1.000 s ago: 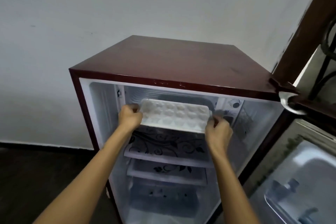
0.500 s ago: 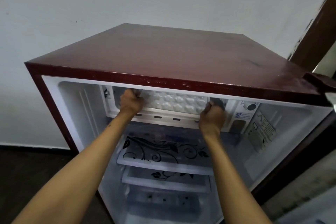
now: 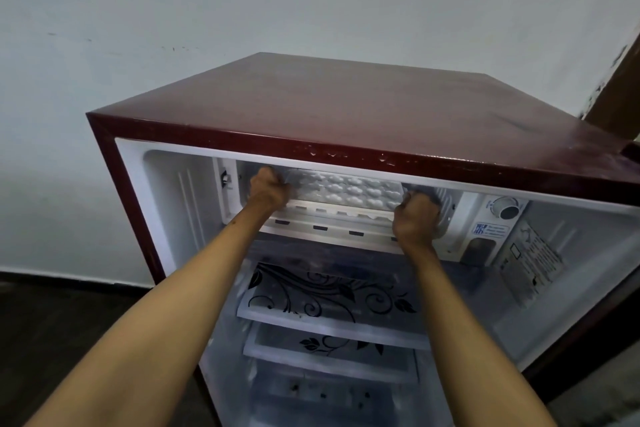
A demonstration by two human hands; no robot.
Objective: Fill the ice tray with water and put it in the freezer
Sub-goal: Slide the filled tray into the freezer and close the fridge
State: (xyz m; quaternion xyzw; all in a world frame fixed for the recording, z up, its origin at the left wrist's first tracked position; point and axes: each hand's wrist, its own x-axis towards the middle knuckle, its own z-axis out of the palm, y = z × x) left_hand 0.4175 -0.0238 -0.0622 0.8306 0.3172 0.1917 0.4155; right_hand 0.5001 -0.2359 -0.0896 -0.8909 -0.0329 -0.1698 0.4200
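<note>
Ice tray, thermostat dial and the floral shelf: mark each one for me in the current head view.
ice tray (image 3: 346,189), head view, on its moulded cube cells between the two hands.
thermostat dial (image 3: 506,209), head view, on the round knob's face.
floral shelf (image 3: 325,293), head view, on the printed top surface.

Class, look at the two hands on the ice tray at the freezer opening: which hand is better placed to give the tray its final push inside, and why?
Probably the left hand: it sits further inside the freezer compartment, gripping the ice tray at its end. The right hand holds the other end nearer the opening's front edge.
</note>
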